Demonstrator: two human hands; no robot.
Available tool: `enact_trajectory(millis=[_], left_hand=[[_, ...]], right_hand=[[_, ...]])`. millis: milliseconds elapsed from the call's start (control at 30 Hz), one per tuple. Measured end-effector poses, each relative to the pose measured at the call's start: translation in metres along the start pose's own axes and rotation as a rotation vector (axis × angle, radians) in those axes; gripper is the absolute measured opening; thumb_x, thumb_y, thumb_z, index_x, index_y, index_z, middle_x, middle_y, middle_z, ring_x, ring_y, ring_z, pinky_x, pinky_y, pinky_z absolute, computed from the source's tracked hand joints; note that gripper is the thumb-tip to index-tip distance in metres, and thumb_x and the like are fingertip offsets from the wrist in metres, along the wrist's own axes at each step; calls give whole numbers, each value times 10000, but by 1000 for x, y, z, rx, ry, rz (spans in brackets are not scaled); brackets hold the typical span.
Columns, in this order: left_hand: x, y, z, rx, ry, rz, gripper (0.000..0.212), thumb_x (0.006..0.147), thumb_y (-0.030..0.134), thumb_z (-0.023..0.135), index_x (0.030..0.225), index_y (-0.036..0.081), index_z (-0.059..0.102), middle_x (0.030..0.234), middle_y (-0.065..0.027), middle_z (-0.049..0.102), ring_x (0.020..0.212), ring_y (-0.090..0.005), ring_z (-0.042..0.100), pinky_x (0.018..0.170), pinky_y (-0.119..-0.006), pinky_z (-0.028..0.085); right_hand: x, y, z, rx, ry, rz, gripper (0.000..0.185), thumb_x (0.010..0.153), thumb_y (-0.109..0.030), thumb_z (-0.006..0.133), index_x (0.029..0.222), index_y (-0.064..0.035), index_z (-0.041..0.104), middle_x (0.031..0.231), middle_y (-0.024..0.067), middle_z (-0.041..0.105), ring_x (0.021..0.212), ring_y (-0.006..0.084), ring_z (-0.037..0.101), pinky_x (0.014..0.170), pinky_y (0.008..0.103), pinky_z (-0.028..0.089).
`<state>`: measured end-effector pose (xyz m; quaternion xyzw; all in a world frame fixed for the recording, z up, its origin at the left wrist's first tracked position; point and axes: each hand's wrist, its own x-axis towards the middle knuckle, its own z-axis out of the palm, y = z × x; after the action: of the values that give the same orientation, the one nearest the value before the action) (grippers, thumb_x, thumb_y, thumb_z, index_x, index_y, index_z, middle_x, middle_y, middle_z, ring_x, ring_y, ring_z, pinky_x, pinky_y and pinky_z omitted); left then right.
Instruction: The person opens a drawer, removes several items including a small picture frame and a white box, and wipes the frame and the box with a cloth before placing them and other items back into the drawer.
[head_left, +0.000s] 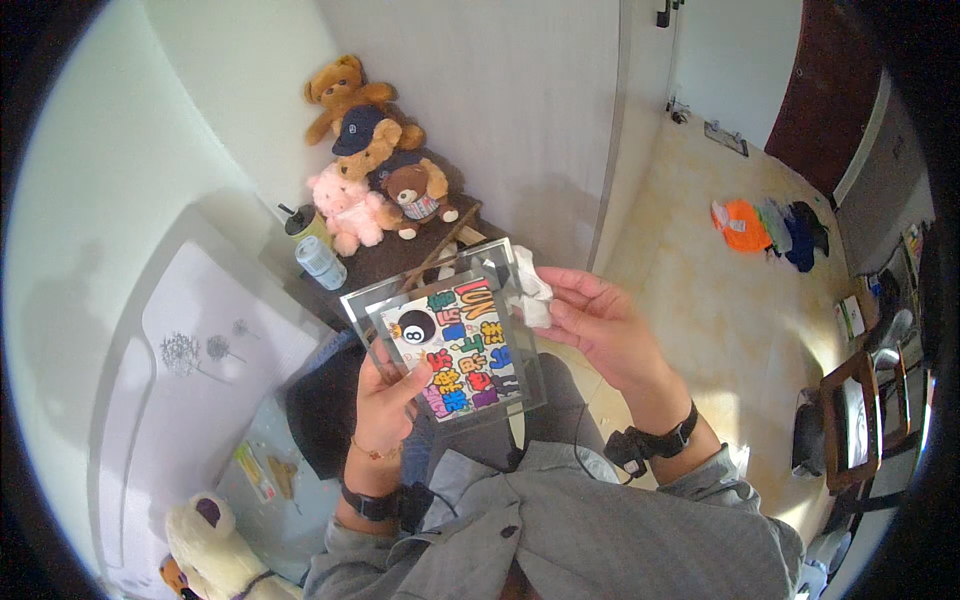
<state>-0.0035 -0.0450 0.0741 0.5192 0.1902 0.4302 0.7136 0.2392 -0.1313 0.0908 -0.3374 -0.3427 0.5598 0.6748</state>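
Observation:
A clear glass or acrylic picture frame (534, 382) tilts in front of my chest. Inside it sits a card (457, 349) with colourful lettering and a black eight ball. My left hand (390, 390) grips the frame's lower left side, thumb over the front. In my right hand (600, 319) is a crumpled white tissue or cloth (531, 289), pinched between thumb and fingers at the frame's right edge. Part of that cloth shows behind the clear border. Both wrists wear black straps with small devices.
Beyond the frame, a dark bedside table (367, 270) holds a pink plush pig (349, 206), several teddy bears (345, 94), a light blue can (321, 262) and a lidded cup (301, 221). A bed headboard (217, 337) stands left. Clothes (750, 229) lie on the tiled floor near a wooden chair (851, 427).

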Motion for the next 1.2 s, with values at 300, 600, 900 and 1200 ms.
enact_trajectory(millis=[300, 600, 900, 1200], left_hand=[[2, -3, 0, -72, -37, 41, 552, 831, -90, 546, 1345, 10, 371, 1260, -131, 542, 1141, -240, 551, 963, -382, 447], [10, 8, 1, -213, -84, -90, 716, 791, 110, 687, 1389, 14, 306, 1323, -126, 476, 1196, -240, 496, 1006, -384, 406], [11, -44, 2, -494, -151, 123, 678, 877, 199, 579, 1443, 61, 230, 1461, -135, 330, 1342, -310, 336, 1097, -484, 284], [21, -20, -13, -569, 96, 51, 465, 843, -84, 551, 1287, 24, 462, 1213, -119, 581, 1104, -228, 575, 953, -368, 464]], right_hand=[[17, 25, -5, -277, -13, -176, 169, 829, -15, 683, 946, -36, 564, 910, 27, 652, 789, 69, 599, 672, 220, 479], [27, 36, 1, -33, 170, -103, 108, 832, -11, 670, 883, -46, 581, 895, 74, 674, 769, 131, 645, 697, 269, 531], [40, 51, 37, 325, 340, -111, 63, 871, -53, 630, 854, -99, 593, 1001, 70, 670, 921, 168, 651, 805, 312, 547], [49, 37, -7, -445, 461, -547, 83, 856, -64, 655, 933, -52, 627, 1039, 107, 663, 926, 147, 624, 824, 302, 499]])
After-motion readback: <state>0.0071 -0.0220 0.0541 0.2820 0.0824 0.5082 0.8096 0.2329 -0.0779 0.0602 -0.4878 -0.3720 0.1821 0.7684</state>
